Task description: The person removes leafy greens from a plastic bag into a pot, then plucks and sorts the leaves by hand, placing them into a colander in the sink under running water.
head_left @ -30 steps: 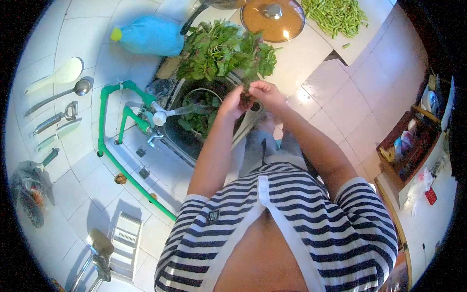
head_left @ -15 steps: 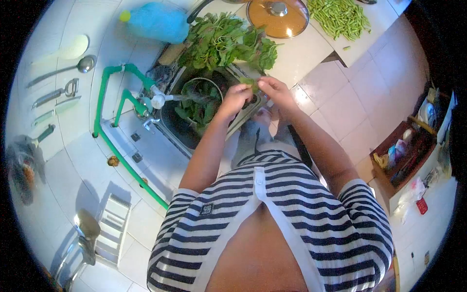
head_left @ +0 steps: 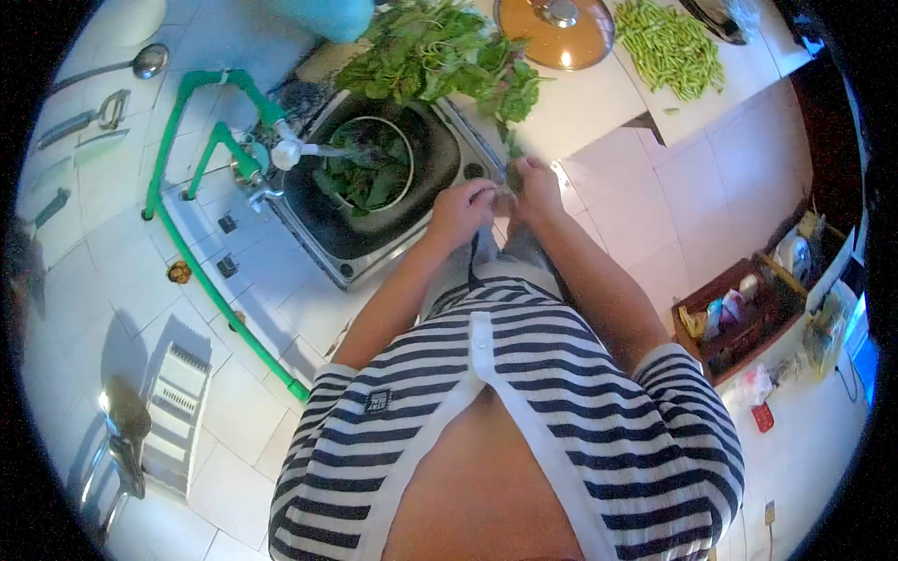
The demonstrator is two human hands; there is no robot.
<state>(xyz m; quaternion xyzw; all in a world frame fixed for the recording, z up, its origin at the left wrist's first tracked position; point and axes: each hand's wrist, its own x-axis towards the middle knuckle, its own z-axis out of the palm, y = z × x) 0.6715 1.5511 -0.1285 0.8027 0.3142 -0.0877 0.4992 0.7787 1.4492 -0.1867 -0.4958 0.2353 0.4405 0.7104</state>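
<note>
Leftward of the fingers, loose wet-looking dark green leaves [head_left: 360,179] lie in a round, pale-rimmed bowl [head_left: 412,166] inside the steel sink [head_left: 309,229]. Beyond the fingers, a larger, unsorted-looking heap of leafy green stems [head_left: 440,51], tinged purple, spreads beside the sink onto the white worktop [head_left: 580,105]. The left hand [head_left: 458,215] has curled fingers, their grasp unclear; the right hand's [head_left: 540,192] fingers pinch a slender, blurred green sprig [head_left: 513,174].
</note>
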